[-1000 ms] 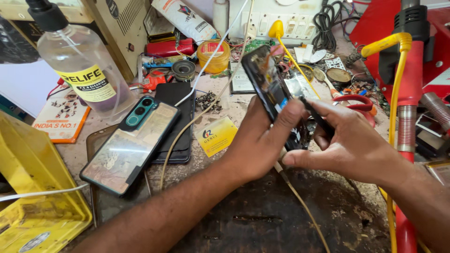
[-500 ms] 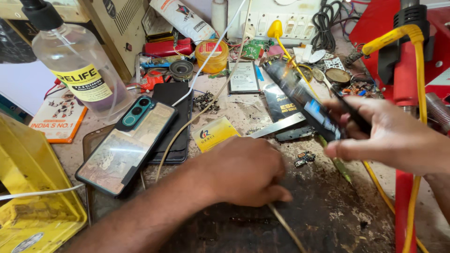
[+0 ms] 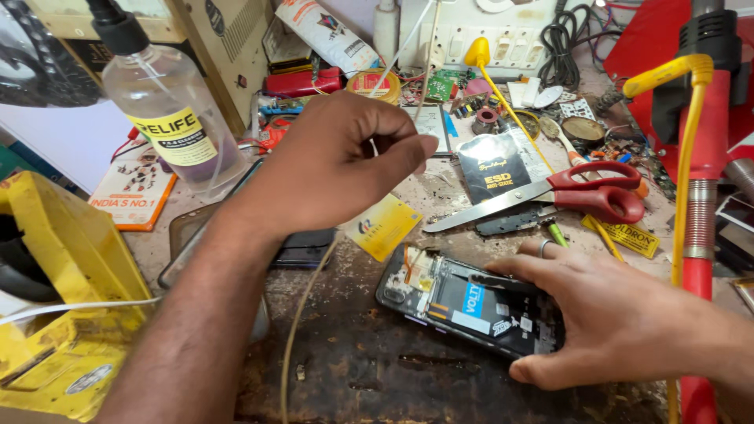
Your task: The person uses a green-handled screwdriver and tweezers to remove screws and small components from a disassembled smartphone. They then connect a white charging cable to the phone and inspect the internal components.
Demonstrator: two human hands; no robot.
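- An opened phone (image 3: 471, 302), back cover off w/ board and battery exposed, is laid flat on the dark, worn tabletop (image 3: 369, 377), lower centre-right of the view.
- The right hand (image 3: 620, 322) is pressed on the phone's right end; fingers are spread flat over it, not curled round it. Grip: open, nothing clasped, phone only pinned down. A ring is seen on one finger.
- The left hand (image 3: 330, 161) is held raised above the tabletop, well apart from the phone. Thumb and fingertips are drawn together in a loose pinch; whether sth. small is held there can't be told.
- A yellow card (image 3: 382, 226) is lying just beside the phone's upper-left corner, below the left hand.
- Red-handled scissors (image 3: 550, 196) are lying behind the phone, near a black anti-static pouch (image 3: 491, 166).
- A clear spray bottle (image 3: 169, 118) is stood at upper left; a yellow tray (image 3: 55, 314) at the left edge.
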